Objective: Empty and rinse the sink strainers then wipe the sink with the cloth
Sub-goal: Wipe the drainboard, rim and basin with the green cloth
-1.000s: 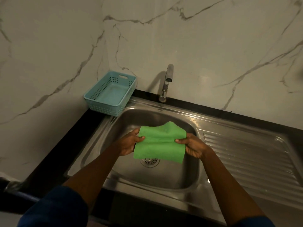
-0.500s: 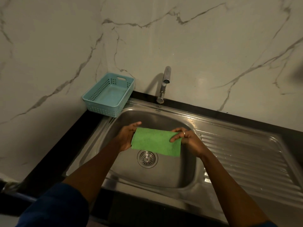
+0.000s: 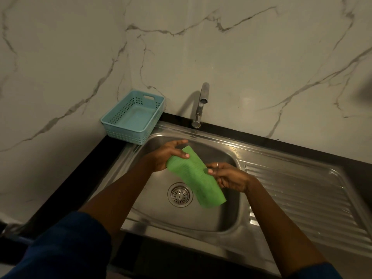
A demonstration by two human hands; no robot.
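Observation:
A folded green cloth [image 3: 196, 177] hangs slanted over the steel sink basin [image 3: 157, 216]. My left hand [image 3: 166, 156] grips its upper left end, thumb on top. Lower on the cloth's right edge, my right hand [image 3: 229, 177] pinches it with the fingertips; a ring shows on one finger. The round metal strainer [image 3: 179, 194] sits in the drain, just left of the cloth's lower end. The cloth does not touch the basin floor as far as I can tell.
A chrome tap [image 3: 201, 103] stands at the back rim of the sink. A light blue perforated basket [image 3: 132, 116] sits on the black counter at the back left corner. The ribbed drainboard [image 3: 302, 198] lies right of the basin. Marble walls rise behind and on the left.
The cloth has been folded narrower and turned from level to a slant. My left hand rose toward the back; my right hand dropped lower. The strainer is now uncovered.

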